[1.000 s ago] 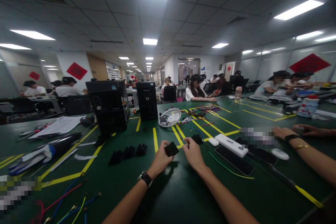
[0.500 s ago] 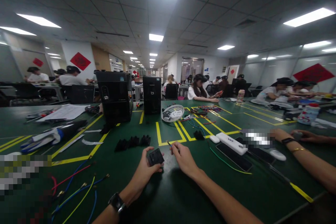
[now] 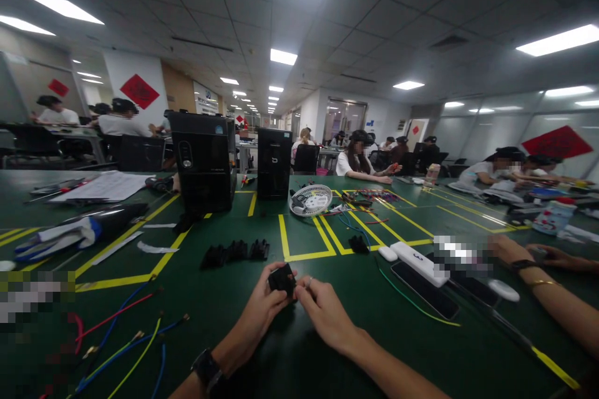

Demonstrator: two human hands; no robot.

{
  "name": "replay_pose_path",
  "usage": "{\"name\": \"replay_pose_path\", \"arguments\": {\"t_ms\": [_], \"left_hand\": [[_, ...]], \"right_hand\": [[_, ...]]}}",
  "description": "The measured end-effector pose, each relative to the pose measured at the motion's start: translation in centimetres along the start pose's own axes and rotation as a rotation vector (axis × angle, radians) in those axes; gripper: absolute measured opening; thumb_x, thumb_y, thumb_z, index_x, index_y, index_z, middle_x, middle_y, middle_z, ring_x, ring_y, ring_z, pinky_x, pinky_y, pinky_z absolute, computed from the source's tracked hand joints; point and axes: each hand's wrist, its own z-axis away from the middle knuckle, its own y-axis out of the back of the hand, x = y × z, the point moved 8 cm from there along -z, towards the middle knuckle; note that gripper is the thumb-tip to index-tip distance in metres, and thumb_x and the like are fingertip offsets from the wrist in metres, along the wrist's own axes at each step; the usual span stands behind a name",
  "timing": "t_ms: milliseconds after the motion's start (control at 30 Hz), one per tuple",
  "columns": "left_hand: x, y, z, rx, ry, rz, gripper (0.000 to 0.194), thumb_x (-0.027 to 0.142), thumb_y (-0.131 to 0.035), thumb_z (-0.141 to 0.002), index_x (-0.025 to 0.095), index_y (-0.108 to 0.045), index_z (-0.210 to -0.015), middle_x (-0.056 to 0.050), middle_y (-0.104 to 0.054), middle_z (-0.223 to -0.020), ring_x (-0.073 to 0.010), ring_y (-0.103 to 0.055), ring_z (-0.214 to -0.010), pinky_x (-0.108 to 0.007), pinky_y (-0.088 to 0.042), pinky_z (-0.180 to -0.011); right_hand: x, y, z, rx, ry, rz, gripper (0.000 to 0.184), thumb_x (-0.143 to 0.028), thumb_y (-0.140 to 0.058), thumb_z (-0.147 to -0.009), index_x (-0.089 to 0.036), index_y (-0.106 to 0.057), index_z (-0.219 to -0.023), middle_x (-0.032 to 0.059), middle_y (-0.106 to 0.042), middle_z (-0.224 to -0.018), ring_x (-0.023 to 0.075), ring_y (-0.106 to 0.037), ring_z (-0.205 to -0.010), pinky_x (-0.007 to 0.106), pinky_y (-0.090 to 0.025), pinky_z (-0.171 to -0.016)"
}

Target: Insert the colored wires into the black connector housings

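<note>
A small, boxy black plastic part (image 3: 281,279) is held in my left hand (image 3: 262,305), with the thumb across its near face. My right hand (image 3: 325,312) is closed in a pinch at the part's right side. Whatever lies between those fingertips is hidden. Beyond my hands, several similar black plastic pieces (image 3: 237,251) stand in a row, and another black piece (image 3: 359,244) sits to the right. Loose blue, red and yellow-green wires (image 3: 150,340) with metal ends lie to the left.
Two black computer towers (image 3: 203,165) stand at the back, near a white round grille (image 3: 311,201). To the right are a white power bank (image 3: 418,262), a dark phone (image 3: 424,290), a green wire (image 3: 412,301) and a yellow-ended tool (image 3: 555,368). A co-worker's arm (image 3: 552,293) rests there.
My right hand has come down against the right side of the black part, its thin small item now out of sight. My left hand has turned the part, and the view has shifted slightly.
</note>
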Motion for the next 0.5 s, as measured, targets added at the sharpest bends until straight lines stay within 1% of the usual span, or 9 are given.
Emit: {"name": "replay_pose_path", "arguments": {"t_ms": [67, 133, 233, 367, 500], "left_hand": [[0.4, -0.2, 0.1, -0.011, -0.005, 0.07, 0.048, 0.012, -0.056, -0.068, 0.024, -0.046, -0.113, -0.008, -0.06, -0.117, -0.0222, -0.059, -0.106, -0.042, -0.043, -0.096], [0.9, -0.5, 0.2, -0.036, -0.019, 0.112, 0.046, 0.012, -0.051, -0.068, 0.023, -0.046, -0.113, -0.009, -0.06, -0.117, -0.022, -0.059, -0.105, -0.043, -0.042, -0.096], [1.2, -0.6, 0.3, -0.046, -0.022, 0.117, 0.047, 0.012, -0.049, -0.067, 0.022, -0.045, -0.113, -0.01, -0.06, -0.117, -0.0221, -0.06, -0.104, -0.044, -0.042, -0.095], [1.3, -0.4, 0.3, -0.025, -0.041, 0.1, 0.046, 0.016, -0.048, -0.07, 0.023, -0.045, -0.115, -0.011, -0.058, -0.12, -0.0228, -0.059, -0.106, -0.044, -0.043, -0.094], [1.3, -0.3, 0.1, -0.039, -0.063, 0.171, 0.042, 0.016, -0.05, -0.073, 0.022, -0.044, -0.114, -0.011, -0.059, -0.117, -0.0222, -0.06, -0.104, -0.045, -0.041, -0.097]], "right_hand": [[-0.6, -0.2, 0.2, -0.022, 0.02, 0.063, 0.026, -0.028, -0.038, -0.094, -0.018, -0.058, -0.081, -0.0008, -0.06, -0.074, 0.0119, -0.054, -0.066, 0.021, -0.037, -0.062], [-1.0, -0.3, 0.3, -0.033, 0.029, 0.138, 0.025, -0.028, -0.038, -0.095, -0.019, -0.058, -0.083, 0.0003, -0.062, -0.076, 0.0125, -0.056, -0.066, 0.021, -0.037, -0.062], [-1.3, -0.5, 0.5, -0.048, 0.029, 0.206, 0.026, -0.029, -0.037, -0.095, -0.018, -0.059, -0.088, 0.0024, -0.064, -0.078, 0.0137, -0.058, -0.067, 0.022, -0.038, -0.062], [-1.1, -0.6, 0.5, -0.039, 0.017, 0.276, 0.029, -0.031, -0.035, -0.095, -0.018, -0.061, -0.088, 0.0045, -0.066, -0.08, 0.0153, -0.061, -0.068, 0.024, -0.04, -0.064], [-0.5, -0.3, 0.4, -0.017, -0.016, 0.357, 0.028, -0.03, -0.037, -0.094, -0.018, -0.061, -0.085, 0.0053, -0.067, -0.08, 0.0161, -0.061, -0.065, 0.024, -0.04, -0.061]]}}
